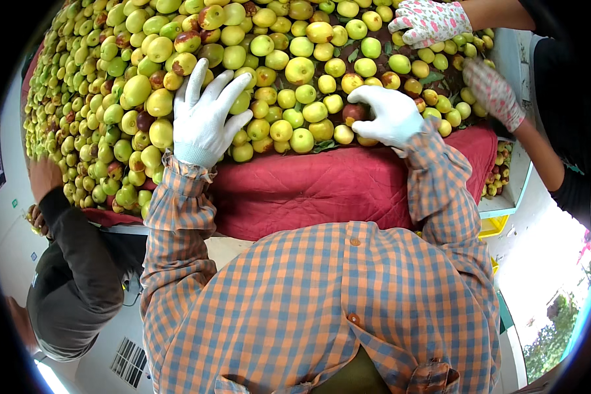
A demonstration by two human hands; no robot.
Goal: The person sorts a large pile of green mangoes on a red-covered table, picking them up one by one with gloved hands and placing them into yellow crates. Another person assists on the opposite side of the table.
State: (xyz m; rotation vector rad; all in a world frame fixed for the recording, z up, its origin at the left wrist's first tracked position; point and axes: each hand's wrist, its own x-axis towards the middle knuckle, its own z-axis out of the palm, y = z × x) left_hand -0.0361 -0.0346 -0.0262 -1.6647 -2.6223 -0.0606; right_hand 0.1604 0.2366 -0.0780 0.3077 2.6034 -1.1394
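A wide heap of green, yellow and reddish-brown jujube fruits (300, 71) lies before me on a table draped with red quilted cloth (315, 187). My left hand (208, 115), in a white knit glove, rests palm down on the heap with its fingers spread and holds nothing that shows. To the right, my right hand (391, 115), gloved alike, curls thumb and fingers around a dark red-brown jujube (353, 113) near the table's front edge. Green leaves (353, 55) lie among the fruits. The palms are hidden.
At the right, a person's hands in floral gloves (433, 22) are over the fruits, one of them blurred. Another person's bare hand (47, 180) is at the heap's left edge. Below right, a pale bin (514, 189) holds more fruits beside a yellow crate (493, 225).
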